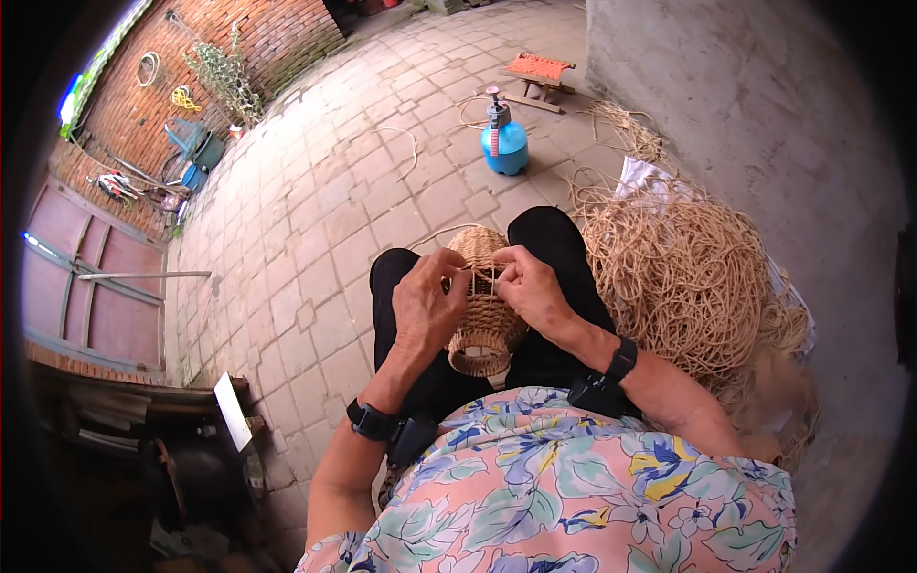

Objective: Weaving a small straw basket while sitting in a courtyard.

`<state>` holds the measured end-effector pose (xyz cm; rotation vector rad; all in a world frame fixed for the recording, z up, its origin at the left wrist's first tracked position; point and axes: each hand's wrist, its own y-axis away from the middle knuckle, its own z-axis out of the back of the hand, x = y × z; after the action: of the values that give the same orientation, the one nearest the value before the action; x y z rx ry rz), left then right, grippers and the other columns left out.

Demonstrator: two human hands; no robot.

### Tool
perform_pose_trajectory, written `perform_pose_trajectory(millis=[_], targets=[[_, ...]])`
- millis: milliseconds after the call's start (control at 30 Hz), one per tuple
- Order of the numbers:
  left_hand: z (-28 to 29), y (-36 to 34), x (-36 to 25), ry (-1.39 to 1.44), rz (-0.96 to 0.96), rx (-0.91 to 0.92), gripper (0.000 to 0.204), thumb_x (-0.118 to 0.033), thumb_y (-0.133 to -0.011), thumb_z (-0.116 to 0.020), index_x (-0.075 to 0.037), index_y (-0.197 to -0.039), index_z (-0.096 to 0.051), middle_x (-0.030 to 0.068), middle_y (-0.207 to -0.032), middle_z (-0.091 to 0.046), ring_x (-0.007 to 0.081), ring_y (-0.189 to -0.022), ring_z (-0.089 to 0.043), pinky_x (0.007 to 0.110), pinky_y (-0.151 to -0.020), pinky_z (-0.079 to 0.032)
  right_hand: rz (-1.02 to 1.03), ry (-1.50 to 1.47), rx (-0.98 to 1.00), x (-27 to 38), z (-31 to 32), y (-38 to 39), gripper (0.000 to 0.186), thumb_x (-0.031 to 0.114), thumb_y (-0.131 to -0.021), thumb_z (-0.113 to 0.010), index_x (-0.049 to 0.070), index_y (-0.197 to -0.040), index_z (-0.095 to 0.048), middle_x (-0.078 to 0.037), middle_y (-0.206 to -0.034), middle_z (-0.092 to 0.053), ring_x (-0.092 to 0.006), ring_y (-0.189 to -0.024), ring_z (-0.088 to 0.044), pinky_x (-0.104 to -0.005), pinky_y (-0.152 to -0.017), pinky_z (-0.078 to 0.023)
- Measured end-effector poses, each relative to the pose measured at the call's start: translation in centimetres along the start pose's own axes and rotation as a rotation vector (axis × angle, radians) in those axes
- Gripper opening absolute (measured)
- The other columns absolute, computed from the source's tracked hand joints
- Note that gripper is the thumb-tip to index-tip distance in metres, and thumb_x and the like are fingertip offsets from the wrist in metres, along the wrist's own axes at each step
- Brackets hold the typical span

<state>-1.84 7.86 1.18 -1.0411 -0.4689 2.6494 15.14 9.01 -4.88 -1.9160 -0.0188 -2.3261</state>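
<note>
A woven straw-coloured basket (pixel 482 332) lies between my knees, its round opening toward me and its rounded end away, with an open gap across its middle crossed by upright strands. My left hand (pixel 430 296) is at the gap's left side, fingertips pinched on the weave. My right hand (pixel 528 293) is at the right side, thumb and forefinger closed on a pale strand (pixel 485 279) at the gap. A thin cord (pixel 436 235) trails leftward from the far end of the basket.
A big tangled pile of cord (pixel 673 277) lies at my right beside a concrete wall (pixel 755 86). Ahead stand a blue pump sprayer (pixel 504 148) and a low stool with an orange seat (pixel 538 67). Dark clutter (pixel 167 468) is at lower left, a metal door (pixel 91 286) at far left.
</note>
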Motion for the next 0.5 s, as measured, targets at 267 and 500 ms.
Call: perform_pose_trajectory(millis=[267,500], targets=[[-1.6,-0.3,-0.5,0.015,-0.045,0.310,0.018,-0.007,-0.086,-0.057,-0.005,-0.101,-0.066,0.0139,-0.070,-0.064,0.0235,-0.062,-0.064,0.032,-0.060,-0.050,-0.136,-0.074,0.096,0.6,3.6,0.8,0.019,-0.002,-0.084,-0.057,0.000,-0.102,-0.064,-0.004,-0.071,-0.062,-0.0079,-0.060,-0.061,-0.0249,-0.053,-0.050],[-2.3,-0.8,-0.3,0.046,0.209,0.393,0.018,-0.008,-0.086,-0.058,-0.007,-0.101,-0.067,0.0105,-0.069,-0.065,0.0154,-0.060,-0.065,0.031,-0.057,-0.050,-0.212,-0.058,0.122,1.4,5.0,1.5,0.011,0.004,-0.083,-0.062,0.001,-0.093,-0.064,-0.007,-0.071,-0.066,-0.0130,-0.064,-0.066,-0.0276,-0.056,-0.052]])
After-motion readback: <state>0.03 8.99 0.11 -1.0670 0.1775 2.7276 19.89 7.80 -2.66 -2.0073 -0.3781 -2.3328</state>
